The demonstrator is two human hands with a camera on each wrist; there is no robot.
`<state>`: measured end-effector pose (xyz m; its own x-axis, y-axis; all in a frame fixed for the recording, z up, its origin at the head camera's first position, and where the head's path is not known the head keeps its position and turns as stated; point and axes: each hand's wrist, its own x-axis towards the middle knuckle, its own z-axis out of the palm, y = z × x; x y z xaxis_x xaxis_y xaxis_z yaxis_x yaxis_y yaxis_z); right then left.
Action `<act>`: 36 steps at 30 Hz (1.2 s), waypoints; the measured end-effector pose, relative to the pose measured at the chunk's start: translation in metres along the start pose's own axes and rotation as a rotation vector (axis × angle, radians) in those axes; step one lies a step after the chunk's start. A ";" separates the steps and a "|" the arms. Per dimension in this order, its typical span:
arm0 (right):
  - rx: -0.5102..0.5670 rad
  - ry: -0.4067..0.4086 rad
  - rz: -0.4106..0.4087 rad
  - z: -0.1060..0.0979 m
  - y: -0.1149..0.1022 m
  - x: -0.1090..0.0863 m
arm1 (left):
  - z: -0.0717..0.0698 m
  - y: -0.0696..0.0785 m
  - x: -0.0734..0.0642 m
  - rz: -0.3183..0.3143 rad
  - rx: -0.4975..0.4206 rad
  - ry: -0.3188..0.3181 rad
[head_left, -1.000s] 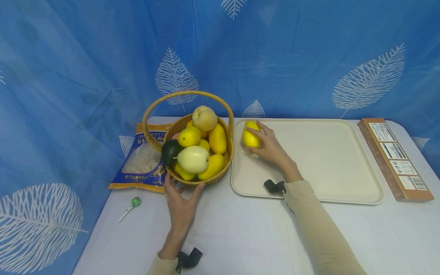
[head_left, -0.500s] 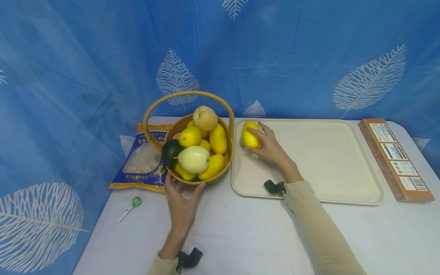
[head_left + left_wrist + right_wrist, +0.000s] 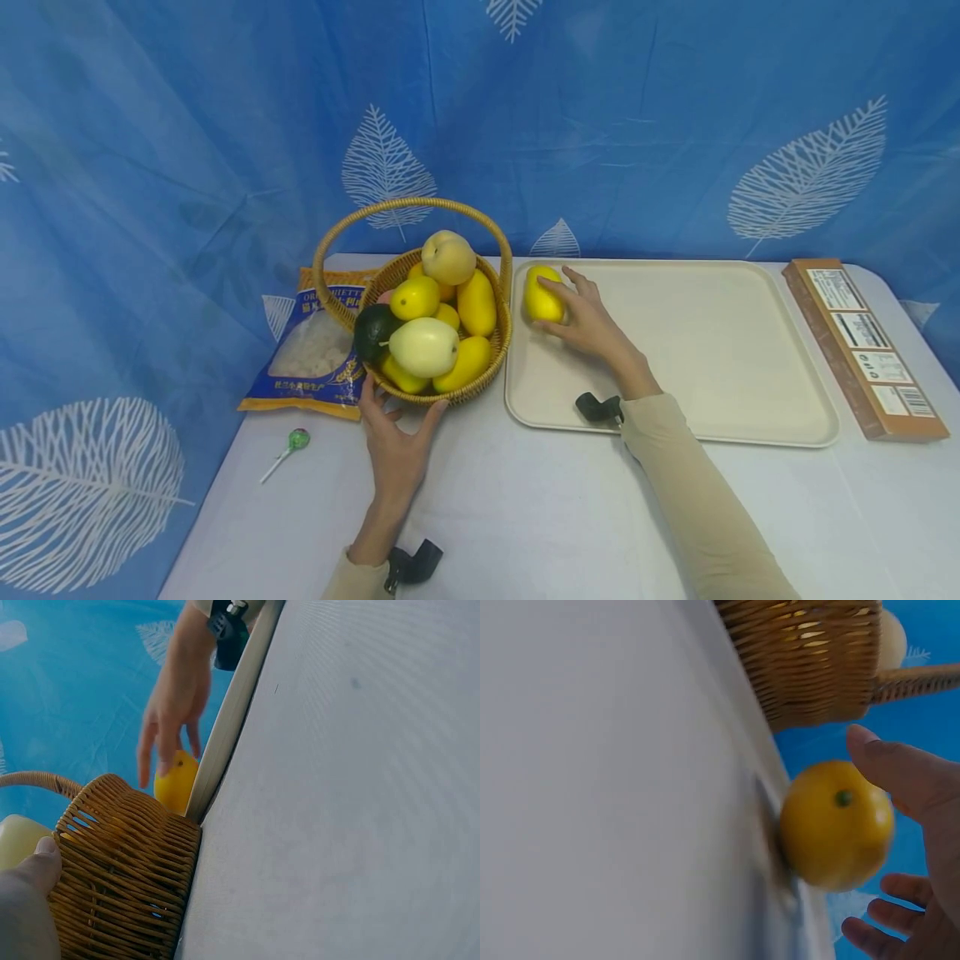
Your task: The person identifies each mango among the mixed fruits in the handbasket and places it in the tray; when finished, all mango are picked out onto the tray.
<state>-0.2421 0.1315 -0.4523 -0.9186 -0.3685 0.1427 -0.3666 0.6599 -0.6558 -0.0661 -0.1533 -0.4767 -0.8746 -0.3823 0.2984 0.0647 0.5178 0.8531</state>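
In the head view my left hand (image 3: 397, 450) holds the near side of the wicker basket (image 3: 480, 387), thumb and fingers spread about its wall. The thumb (image 3: 46, 862) shows at the basket's edge in the left wrist view; the other fingers are hidden there. A yellow mango (image 3: 543, 296) lies at the left end of the cream tray (image 3: 697, 350). Around it, fingers apart, is my right hand (image 3: 588, 325). From the right wrist the thumb (image 3: 900, 769) overlaps the mango, while the visible fingers (image 3: 896, 919) stand away from it.
The basket holds several fruits, among them a pale pear (image 3: 423, 347), a peach (image 3: 448, 258) and a dark avocado (image 3: 375, 332). Behind it lies a blue pasta bag (image 3: 311, 350). A lollipop (image 3: 297, 439) is at the left, a brown box (image 3: 862, 350) at the right.
The mango has shifted slightly left on the tray, leaving more space between it and my right palm. My left hand and the basket look unmoved.
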 end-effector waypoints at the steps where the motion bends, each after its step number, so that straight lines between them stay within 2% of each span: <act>1: -0.002 0.007 -0.012 -0.003 -0.003 -0.001 | 0.000 0.000 0.000 0.000 0.001 0.001; 8: 0.003 0.105 -0.139 -0.027 -0.037 -0.007 | 0.000 0.002 0.000 -0.019 0.014 -0.007; 12: -0.009 0.124 -0.187 -0.034 -0.051 -0.010 | 0.000 0.002 0.001 -0.018 0.026 -0.011; 22: -0.009 0.146 -0.266 -0.040 -0.071 -0.017 | -0.001 0.003 0.000 -0.019 0.018 -0.009; 30: 0.020 0.187 -0.403 -0.043 -0.088 -0.023 | -0.004 0.004 0.001 -0.022 0.011 -0.012; 36: 0.045 0.188 -0.456 -0.039 -0.093 -0.025 | -0.001 0.001 0.001 -0.015 0.005 -0.019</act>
<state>-0.1912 0.1051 -0.3656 -0.6785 -0.4859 0.5509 -0.7343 0.4288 -0.5262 -0.0661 -0.1543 -0.4752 -0.8842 -0.3760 0.2772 0.0486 0.5161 0.8552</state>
